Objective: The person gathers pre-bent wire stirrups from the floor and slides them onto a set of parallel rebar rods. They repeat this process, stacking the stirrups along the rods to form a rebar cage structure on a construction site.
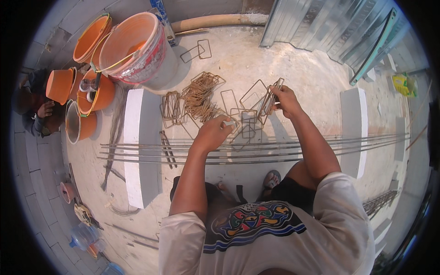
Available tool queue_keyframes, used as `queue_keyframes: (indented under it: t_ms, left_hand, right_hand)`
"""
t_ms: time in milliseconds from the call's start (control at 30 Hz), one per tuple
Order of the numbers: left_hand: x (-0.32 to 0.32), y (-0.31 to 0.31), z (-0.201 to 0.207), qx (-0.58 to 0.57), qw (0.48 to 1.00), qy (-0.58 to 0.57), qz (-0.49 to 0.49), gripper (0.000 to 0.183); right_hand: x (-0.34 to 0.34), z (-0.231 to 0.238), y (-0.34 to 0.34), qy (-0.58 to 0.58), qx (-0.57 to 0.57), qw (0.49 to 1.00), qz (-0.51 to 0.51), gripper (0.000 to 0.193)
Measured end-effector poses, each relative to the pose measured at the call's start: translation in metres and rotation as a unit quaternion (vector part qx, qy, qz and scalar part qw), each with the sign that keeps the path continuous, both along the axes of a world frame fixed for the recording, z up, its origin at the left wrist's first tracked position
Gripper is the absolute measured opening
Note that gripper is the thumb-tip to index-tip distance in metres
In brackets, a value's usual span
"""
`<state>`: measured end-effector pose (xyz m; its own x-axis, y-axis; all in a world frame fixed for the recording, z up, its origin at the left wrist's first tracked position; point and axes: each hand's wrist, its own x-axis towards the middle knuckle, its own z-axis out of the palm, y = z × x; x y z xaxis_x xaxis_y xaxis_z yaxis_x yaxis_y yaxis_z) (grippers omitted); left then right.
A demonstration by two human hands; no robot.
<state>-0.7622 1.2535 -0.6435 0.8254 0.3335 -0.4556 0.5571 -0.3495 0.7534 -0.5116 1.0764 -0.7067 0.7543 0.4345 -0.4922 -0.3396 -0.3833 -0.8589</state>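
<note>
Light shirt cloth (261, 250) with a multicoloured printed panel lies nearest the camera, over the person's dark shorts. Ahead of it, the right hand (286, 100) pinches a small bundle of rectangular wire rings (266, 104) near its upper end, thumb and fingers pressed together, the bundle tilted above the floor (311, 59). The left hand (213, 134) is curled, thumb and forefinger close together beside a ring's edge; whether they grip the wire cannot be told. Between the hands, loose rings (247, 111) overlap.

By appearance the rings are thin, rust-brown bent bar: each probably light, stiff and hard to break, with rough rather than slippery surfaces. Open frames of this kind are likely to snag on one another; a long side, or several sides gathered together, should offer the surest hold, clear of any cut ends.

Beyond the left hand stands a dense heap of rings (200, 94), with a smaller group (171, 109) to its left. Nearer the person, long rods (256, 162) span a left block (149, 114) and a right block (350, 110). Outward lie a large bucket (142, 66), a corrugated metal sheet (316, 27) and, at far left, another person's hand (45, 110).
</note>
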Motion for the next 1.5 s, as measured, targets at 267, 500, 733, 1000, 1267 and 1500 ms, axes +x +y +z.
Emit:
queue_keyframes:
  t_ms: [267, 500, 733, 1000, 1267, 1500]
  left_hand:
    - [-0.009, -0.001, -0.010, 0.039, 0.999, -0.014, 0.005, 0.043]
    - [-0.006, -0.002, -0.003, 0.010, 1.000, 0.005, 0.021, 0.042]
    - [0.019, -0.032, -0.003, 0.029, 0.983, -0.182, 0.020, 0.034]
    - [0.030, -0.037, 0.001, -0.078, 0.994, -0.049, 0.065, 0.024]
    - [0.011, -0.001, -0.026, -0.137, 0.944, -0.105, 0.281, 0.031]
    - [0.004, -0.003, -0.018, -0.366, 0.852, -0.141, 0.347, 0.032]
  right_hand:
    - [0.020, -0.010, -0.026, -0.016, -0.045, 0.999, 0.008, 0.024]
    - [0.014, 0.020, -0.017, 0.029, 0.007, 0.997, 0.075, 0.020]
    - [-0.042, 0.063, 0.014, 0.180, 0.157, 0.966, 0.095, 0.027]
    - [-0.053, 0.063, 0.019, 0.205, 0.090, 0.952, 0.207, 0.035]
    - [-0.045, 0.058, 0.007, -0.294, -0.035, 0.861, 0.414, 0.018]
    - [-0.070, 0.078, 0.016, -0.411, 0.174, 0.810, 0.380, 0.017]
